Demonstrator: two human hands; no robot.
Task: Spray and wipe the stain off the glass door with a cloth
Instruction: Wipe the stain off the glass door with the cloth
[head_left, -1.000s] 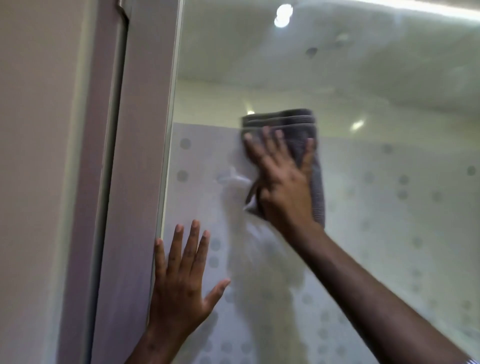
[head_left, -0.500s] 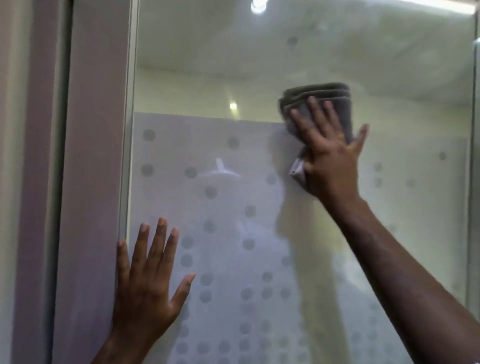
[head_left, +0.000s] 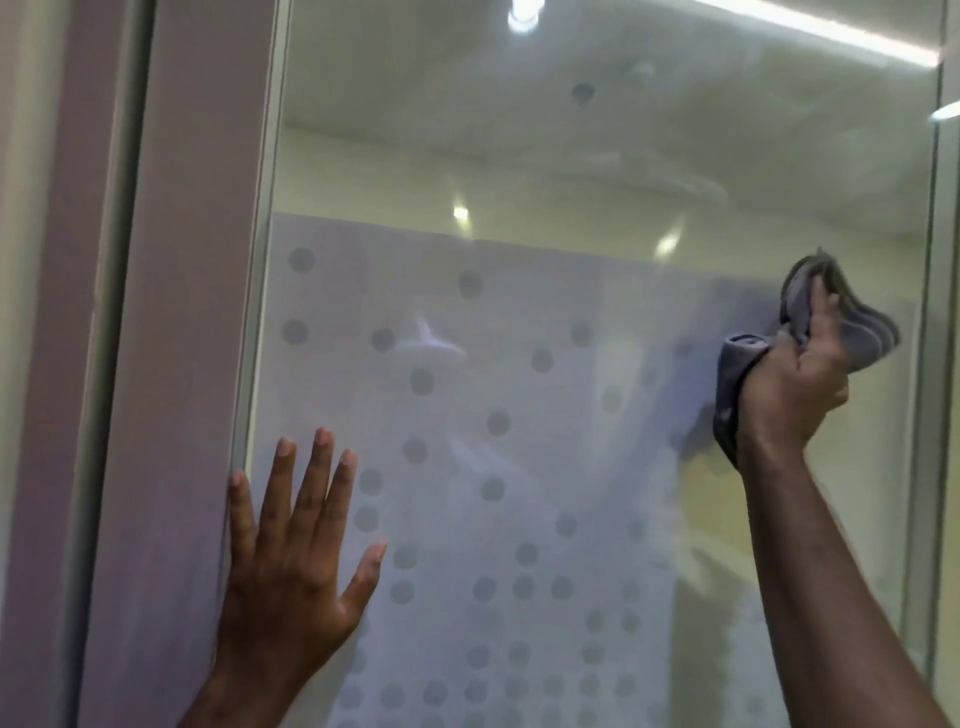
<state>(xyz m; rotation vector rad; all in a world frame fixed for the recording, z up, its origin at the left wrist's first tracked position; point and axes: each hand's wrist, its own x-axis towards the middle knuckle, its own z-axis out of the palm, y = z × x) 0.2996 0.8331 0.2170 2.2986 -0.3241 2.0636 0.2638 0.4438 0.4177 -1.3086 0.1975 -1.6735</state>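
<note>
frame (head_left: 182, 364) ran upright along glass's left edge | wall (head_left: 31, 312) stood left of frame | ceiling lights (head_left: 523, 13) glared at top edge | light strip (head_left: 831, 28) crossed top right corner | second frame (head_left: 935, 364) stood at right edge

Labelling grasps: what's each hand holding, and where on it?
Right hand grips the grey cloth bunched around its middle, ends sticking out above and below the fist. Left hand holds nothing; it lies flat, open, on the glass door.
</note>
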